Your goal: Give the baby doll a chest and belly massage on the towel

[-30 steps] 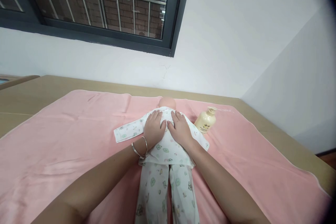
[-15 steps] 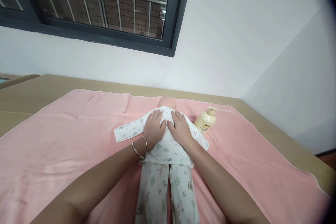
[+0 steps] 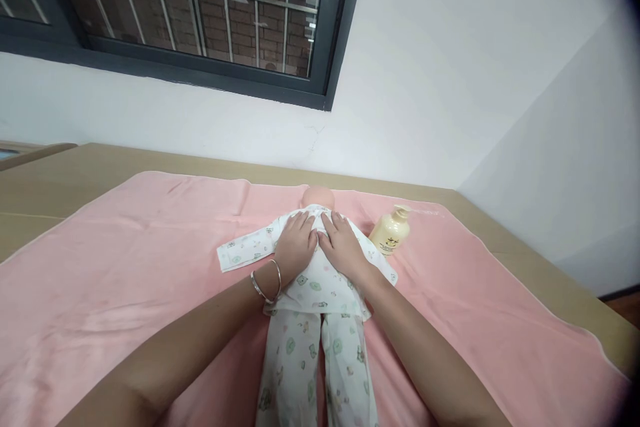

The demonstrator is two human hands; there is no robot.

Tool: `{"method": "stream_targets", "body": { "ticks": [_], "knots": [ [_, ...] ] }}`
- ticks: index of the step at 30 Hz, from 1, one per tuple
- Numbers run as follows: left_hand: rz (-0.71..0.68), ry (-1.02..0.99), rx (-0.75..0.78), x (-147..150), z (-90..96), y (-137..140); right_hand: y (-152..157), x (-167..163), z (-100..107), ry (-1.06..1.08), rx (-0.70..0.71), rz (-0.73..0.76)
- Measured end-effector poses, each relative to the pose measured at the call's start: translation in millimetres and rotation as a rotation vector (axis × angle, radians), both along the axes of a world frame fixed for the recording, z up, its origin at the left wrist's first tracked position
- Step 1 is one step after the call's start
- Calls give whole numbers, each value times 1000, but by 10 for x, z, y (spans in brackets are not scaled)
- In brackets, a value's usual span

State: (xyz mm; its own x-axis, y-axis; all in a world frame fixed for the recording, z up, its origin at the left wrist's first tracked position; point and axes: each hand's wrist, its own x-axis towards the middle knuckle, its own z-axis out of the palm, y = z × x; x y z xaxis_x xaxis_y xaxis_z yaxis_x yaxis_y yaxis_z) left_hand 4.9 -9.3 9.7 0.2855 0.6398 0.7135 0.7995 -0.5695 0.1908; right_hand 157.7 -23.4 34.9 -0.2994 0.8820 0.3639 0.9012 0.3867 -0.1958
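A baby doll (image 3: pixel 318 198) lies on a pink blanket (image 3: pixel 165 267), its bare head at the far end. It wears a white printed top (image 3: pixel 320 290) and matching trousers (image 3: pixel 295 360). My left hand (image 3: pixel 297 243) rests flat on the upper part of the top, fingers stretched toward the head, a silver bangle (image 3: pixel 267 283) on the wrist. Beside it my right hand (image 3: pixel 343 243) lies flat on the top as well, the two thumbs close together. One sleeve (image 3: pixel 245 252) stretches out to the left; the right one is partly covered by my arm.
A cream pump bottle (image 3: pixel 391 232) leans at the doll's right side on the blanket. The wooden tabletop (image 3: pixel 115 157) shows around the blanket's edges. Behind it rises a white wall (image 3: pixel 400 80) with a dark-framed, barred window (image 3: pixel 210 73).
Both hands stay on the doll's top, with the fingers shifting very slightly inward. The doll and the bottle stay in place; the view has tilted a touch.
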Motion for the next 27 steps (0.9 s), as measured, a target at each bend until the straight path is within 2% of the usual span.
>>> {"method": "stream_targets", "body": {
  "ticks": [4, 7, 10, 13, 17, 21, 27],
  "knots": [
    [-13, 21, 80, 0, 24, -31, -35, -37, 33, -45, 29, -18],
    [-48, 57, 146, -14, 70, -88, -145, -113, 74, -93, 82, -67],
    [-19, 92, 159, -24, 130, -157, -282, -199, 113, -121, 130, -127],
    [31, 103, 118, -20, 163, -191, -351, -245, 138, -113, 110, -187],
    [79, 46, 66, -10, 140, -160, -251, -191, 122, -12, 17, -239],
    [105, -8, 20, -8, 93, -110, -59, -63, 61, 66, -46, -173],
    [51, -8, 57, -5, 58, -73, -17, -36, 54, 16, -11, -106]
  ]
}}
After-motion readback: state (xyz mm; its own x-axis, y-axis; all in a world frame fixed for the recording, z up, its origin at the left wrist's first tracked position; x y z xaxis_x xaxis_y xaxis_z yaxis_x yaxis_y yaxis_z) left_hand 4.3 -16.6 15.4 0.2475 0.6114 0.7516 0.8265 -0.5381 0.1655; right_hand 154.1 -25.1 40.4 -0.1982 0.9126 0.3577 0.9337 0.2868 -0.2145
